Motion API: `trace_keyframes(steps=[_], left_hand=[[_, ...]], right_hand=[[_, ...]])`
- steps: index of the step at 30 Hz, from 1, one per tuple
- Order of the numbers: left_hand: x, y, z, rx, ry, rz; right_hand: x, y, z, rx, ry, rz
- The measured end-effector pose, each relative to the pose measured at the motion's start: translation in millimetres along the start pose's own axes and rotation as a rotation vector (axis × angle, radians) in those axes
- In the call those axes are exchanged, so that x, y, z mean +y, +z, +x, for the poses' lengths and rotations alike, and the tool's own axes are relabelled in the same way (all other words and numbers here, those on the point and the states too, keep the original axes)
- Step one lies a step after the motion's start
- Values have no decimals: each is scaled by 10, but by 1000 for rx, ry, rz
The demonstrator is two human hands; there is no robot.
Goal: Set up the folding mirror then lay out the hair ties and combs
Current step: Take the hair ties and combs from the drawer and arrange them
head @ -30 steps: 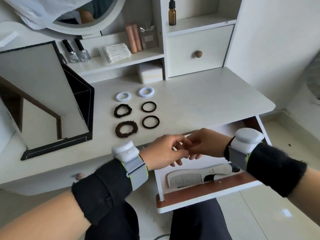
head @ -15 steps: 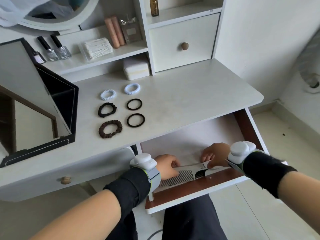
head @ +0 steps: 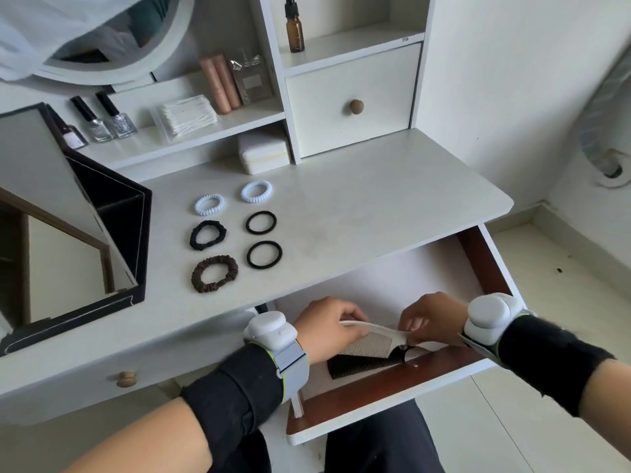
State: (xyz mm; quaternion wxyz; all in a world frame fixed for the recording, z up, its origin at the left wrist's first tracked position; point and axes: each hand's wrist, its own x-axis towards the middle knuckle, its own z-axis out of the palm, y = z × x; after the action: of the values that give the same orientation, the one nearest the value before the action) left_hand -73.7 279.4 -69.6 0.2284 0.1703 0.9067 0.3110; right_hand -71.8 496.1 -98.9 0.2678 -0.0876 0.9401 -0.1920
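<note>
Both in the open drawer [head: 478, 254], near right: left hand [head: 327, 327] and right hand [head: 432, 319] pinching the white comb [head: 372, 339], seemingly lifting it off the black comb [head: 365, 367] beneath.

smooth white plastic comb [head: 370, 331], matt white laminate tabletop [head: 375, 199]

— Where does the single head-worn view look from?
— From above the seated person, facing forward and down, close over the open drawer [head: 392, 397], the vanity top [head: 358, 206] beyond.
— A second view?
— None; wide-angle, one camera only.
</note>
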Motion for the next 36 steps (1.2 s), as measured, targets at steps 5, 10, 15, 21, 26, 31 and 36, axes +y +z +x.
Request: trace_keyframes(steps=[5,10,15,21,26,31,36], left_hand=[[203,-282,-94,115,66,-347],[403,-661,-55,304,131,-598],[509,-903,93,496,156,-545],[502,-933,300,393,131,-342],[543,-921,453,269,158,-5],[625,-882,626,123,186,185],[641,-816,749,76,144,276]], right_hand=[[-35,-266,-200,63,-20,76],[-114,-597,-344,186,-56,233],[-338,-928,-275,347,-122,533],[-513,-1155,234,499,34,546],[-505,-1243,553,523,132,457],[-459,-1312,642,561,218,352],[-459,-1269,670,599,234,324]])
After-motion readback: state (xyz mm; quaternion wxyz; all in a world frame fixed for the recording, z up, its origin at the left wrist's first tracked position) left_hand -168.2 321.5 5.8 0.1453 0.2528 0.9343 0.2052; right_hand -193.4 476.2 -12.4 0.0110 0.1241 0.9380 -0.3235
